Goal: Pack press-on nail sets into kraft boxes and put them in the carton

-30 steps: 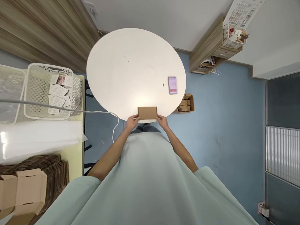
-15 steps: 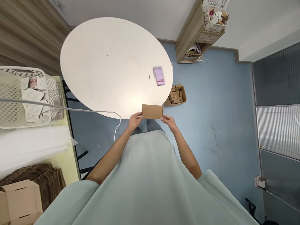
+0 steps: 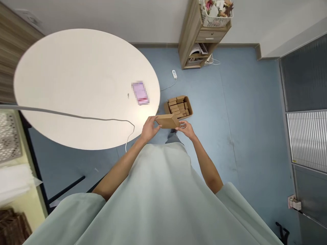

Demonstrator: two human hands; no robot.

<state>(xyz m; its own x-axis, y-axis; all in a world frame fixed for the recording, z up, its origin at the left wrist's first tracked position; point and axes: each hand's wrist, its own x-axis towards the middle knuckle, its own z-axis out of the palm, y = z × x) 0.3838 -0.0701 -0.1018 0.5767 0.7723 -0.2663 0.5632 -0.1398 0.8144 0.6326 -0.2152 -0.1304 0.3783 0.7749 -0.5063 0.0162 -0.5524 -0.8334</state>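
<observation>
A small flat brown cardboard box [image 3: 167, 121] is held in front of my body, just off the table's near right edge, tilted so that its side faces show. My left hand [image 3: 150, 129] grips its left end, with the thumb below and the fingers above. At the right end, my right hand [image 3: 186, 129] pinches the box between thumb and fingers. Just beyond it on the floor stands an open carton [image 3: 189, 106] filled with several similar small brown boxes [image 3: 178, 108].
The oval white table [image 3: 76, 85] lies to the left, with a blurred pinkish-purple item [image 3: 140, 92] on it. A grey cable [image 3: 84, 117] crosses the left side. A wooden cabinet [image 3: 190, 34] stands against the back wall. A white power strip [image 3: 174, 74] lies on the blue floor [image 3: 209, 102].
My view has turned and shifted right, so the table sits further left and the carton nearer the middle. The held box has gone from flat-facing to tilted, and both hands keep hold of it.
</observation>
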